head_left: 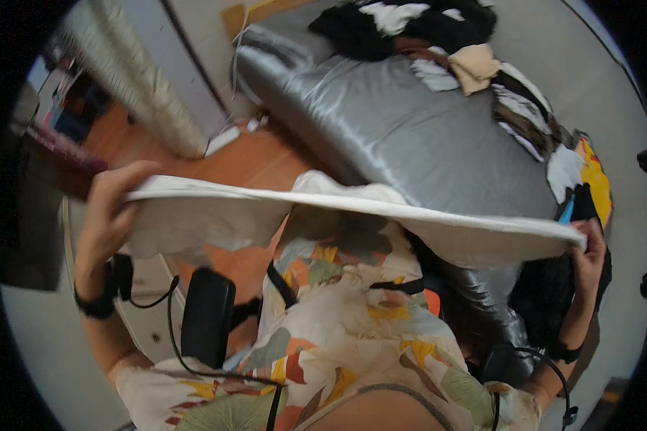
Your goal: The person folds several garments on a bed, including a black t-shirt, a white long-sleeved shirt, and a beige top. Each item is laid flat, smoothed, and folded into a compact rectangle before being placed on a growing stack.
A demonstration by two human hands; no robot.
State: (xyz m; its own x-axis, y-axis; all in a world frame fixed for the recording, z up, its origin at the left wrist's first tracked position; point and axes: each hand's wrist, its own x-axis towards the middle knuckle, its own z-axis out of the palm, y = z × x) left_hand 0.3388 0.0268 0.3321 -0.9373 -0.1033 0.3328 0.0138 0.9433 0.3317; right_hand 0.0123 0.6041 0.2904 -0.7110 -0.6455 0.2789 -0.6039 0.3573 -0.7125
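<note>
A white cloth garment (359, 204) is stretched out sideways in front of my body, its top edge pulled almost straight. My left hand (113, 208) grips one end, fingers closed over the edge. At the other end, my right hand (590, 250) pinches the corner between thumb and fingers. Below the taut edge the fabric hangs in looser folds, and a rounded part bulges up behind its middle. What exact kind of garment it is, I cannot make out.
A bed (402, 118) with a shiny grey sheet stands ahead and to the right. Dark clothes (352, 32) and folded garments (474, 66) lie along its far side. A pale curtain (133, 72) hangs at the left above the wooden floor (241, 161). Cables run near both wrists.
</note>
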